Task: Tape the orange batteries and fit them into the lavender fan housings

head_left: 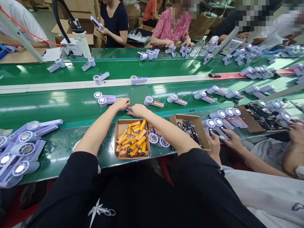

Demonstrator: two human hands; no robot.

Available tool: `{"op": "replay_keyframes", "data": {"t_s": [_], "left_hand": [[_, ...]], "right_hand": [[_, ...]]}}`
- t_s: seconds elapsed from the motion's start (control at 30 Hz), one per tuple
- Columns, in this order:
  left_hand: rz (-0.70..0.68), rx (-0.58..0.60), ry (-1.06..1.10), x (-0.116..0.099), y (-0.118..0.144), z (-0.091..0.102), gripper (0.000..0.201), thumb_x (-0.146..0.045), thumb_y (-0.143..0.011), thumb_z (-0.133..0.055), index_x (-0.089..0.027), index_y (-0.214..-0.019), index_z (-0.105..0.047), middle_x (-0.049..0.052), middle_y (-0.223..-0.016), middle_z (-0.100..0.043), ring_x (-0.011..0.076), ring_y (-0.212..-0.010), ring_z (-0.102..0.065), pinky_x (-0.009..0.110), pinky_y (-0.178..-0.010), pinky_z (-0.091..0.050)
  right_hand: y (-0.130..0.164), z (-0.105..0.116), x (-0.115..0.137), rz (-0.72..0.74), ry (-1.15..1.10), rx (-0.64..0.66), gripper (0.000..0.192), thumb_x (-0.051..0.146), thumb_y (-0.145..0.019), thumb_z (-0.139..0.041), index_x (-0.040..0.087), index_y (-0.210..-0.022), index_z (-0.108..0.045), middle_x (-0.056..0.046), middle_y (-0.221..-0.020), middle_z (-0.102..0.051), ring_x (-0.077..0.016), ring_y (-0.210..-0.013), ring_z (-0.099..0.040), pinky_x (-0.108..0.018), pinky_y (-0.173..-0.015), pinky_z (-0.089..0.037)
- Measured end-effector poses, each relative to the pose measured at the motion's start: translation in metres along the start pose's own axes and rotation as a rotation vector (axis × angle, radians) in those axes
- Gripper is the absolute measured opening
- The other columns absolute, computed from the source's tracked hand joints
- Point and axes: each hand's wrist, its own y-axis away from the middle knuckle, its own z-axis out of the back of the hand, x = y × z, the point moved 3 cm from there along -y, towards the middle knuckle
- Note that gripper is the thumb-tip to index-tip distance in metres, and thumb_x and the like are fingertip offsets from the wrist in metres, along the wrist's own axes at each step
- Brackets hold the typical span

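My left hand (122,103) reaches over the green belt, fingers closed in a pinch; what is in them is too small to make out. Close beside it my right hand (138,110) is closed on the handle of a lilac handheld fan (125,109), mostly covered by my hands. Left of my hands lie two more open-handled fan bodies, one a lilac fan body (102,101) whose handle runs up to my left hand. Below my forearms a cardboard box (116,139) holds many orange battery cells (134,139) with wires.
Fan bodies with orange cells (154,102) lie rightward along the belt (59,103). A fan pile (23,148) is at left. Right of the batteries stand fans (163,142) and a carton of black parts (190,128). A co-worker's hands (231,139) work at right; others sit opposite.
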Motion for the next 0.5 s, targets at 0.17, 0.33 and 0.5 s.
{"op": "replay_keyframes", "data": {"t_s": [0.17, 0.33, 0.5], "left_hand": [[-0.024, -0.163, 0.041, -0.010, 0.028, 0.006, 0.031, -0.032, -0.105, -0.058, -0.015, -0.122, -0.077, 0.015, -0.126, -0.083, 0.0247, -0.122, -0.073, 0.033, -0.108, -0.054], [-0.005, -0.356, 0.059, 0.022, 0.181, 0.004, 0.057, -0.055, -0.116, -0.036, -0.018, -0.139, -0.072, 0.013, -0.143, -0.079, 0.0232, -0.132, -0.072, 0.036, -0.115, -0.056], [0.000, -0.409, -0.020, 0.080, 0.379, -0.037, 0.048, -0.062, -0.108, -0.051, -0.026, -0.120, -0.081, 0.011, -0.122, -0.087, 0.0364, -0.124, -0.077, 0.048, -0.102, -0.064]], "right_hand": [[-0.007, 0.016, -0.021, 0.045, -0.032, 0.044, 0.032, 0.029, -0.098, -0.084, 0.028, -0.129, -0.086, -0.011, -0.124, -0.088, -0.0320, -0.116, -0.081, -0.038, -0.104, -0.055], [0.002, 0.033, -0.073, -0.056, -0.113, -0.101, 0.045, 0.028, -0.102, -0.075, 0.016, -0.145, -0.077, -0.019, -0.136, -0.084, -0.0345, -0.128, -0.077, -0.042, -0.114, -0.053], [0.012, 0.021, -0.098, -0.100, -0.263, -0.091, 0.049, 0.014, -0.101, -0.068, 0.013, -0.150, -0.070, -0.016, -0.139, -0.083, -0.0225, -0.120, -0.079, -0.034, -0.108, -0.059]]}}
